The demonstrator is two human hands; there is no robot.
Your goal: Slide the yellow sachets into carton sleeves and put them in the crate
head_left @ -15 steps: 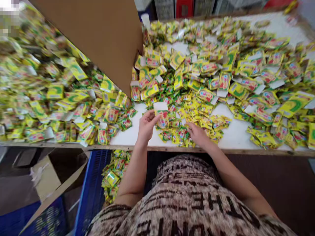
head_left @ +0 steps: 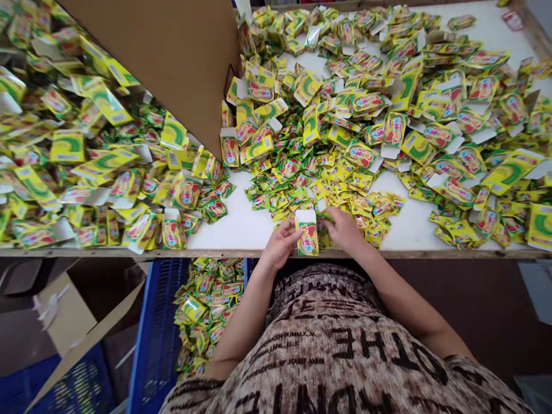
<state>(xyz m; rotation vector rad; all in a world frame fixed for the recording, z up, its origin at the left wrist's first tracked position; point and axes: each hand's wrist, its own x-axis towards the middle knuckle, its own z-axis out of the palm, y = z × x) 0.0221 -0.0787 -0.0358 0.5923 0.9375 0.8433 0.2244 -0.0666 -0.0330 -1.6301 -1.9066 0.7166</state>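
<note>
One box [head_left: 307, 237] stands tilted at the lower centre of the frame, by the near edge of the table [head_left: 235, 215], clamped between the left hand's [head_left: 280, 246] thumb and fingers. That hold, on its left side, seems meant to leave the white-flapped end and right side free. The right hand [head_left: 344, 231] bends in at that right side, fingertips drawn together; whether they pinch anything, I cannot tell. Green packets [head_left: 290, 168] and yellow packets [head_left: 366, 201] lie loose above the hands, probably for short reach. Cardboard [head_left: 181, 69], upper left, apparently divides the heaps.
</note>
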